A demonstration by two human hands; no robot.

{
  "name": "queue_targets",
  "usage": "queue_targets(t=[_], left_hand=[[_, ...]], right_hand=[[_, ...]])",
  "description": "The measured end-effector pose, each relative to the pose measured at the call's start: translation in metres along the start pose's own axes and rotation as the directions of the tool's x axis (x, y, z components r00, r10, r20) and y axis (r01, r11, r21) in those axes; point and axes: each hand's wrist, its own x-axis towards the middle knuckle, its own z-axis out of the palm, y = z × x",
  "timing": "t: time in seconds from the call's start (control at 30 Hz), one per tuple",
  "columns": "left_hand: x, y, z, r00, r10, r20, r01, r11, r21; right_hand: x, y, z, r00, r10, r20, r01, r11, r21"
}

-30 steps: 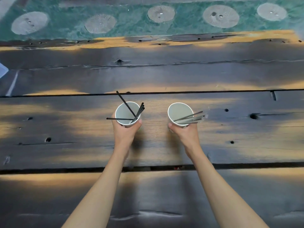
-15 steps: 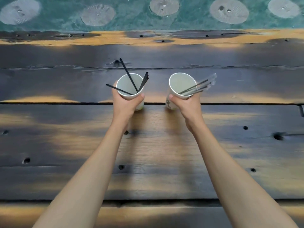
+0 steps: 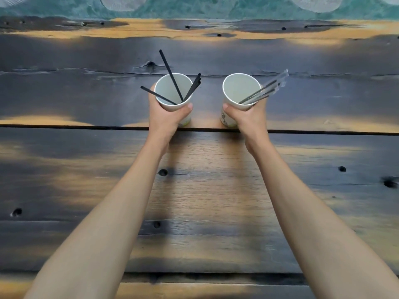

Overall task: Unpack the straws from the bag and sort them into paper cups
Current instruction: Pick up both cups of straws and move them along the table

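Both hands are carrying their cups farther out than a second ago, past the dark seam between table planks (image 3: 86,126): the left hand (image 3: 166,117) is clenched round the white paper cup of bare black straws (image 3: 172,91), the right hand (image 3: 248,118) round the white paper cup of clear-wrapped straws (image 3: 240,90). Sorting is looking finished, with no bag in view. Next, I judge, they are needing to be set down upright beyond that seam and gently released.

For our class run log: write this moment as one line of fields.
left hand: holds cup of bare black straws | right hand: holds cup of wrapped straws | bag: not in view
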Motion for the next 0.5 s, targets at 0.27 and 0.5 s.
queue_targets(t=[0.27,0.5], left_hand=[[0.000,-0.002,-0.001,0.999,-0.033,0.043,0.033,0.999,-0.009],[-0.025,0.007,-0.015,0.992,-0.123,0.000,0.122,0.990,0.076]], right_hand=[[-0.005,0.007,0.000,1.000,0.001,0.008,-0.001,1.000,0.026],[-0.023,-0.002,-0.010,0.998,0.044,0.040,-0.045,0.999,0.027]])
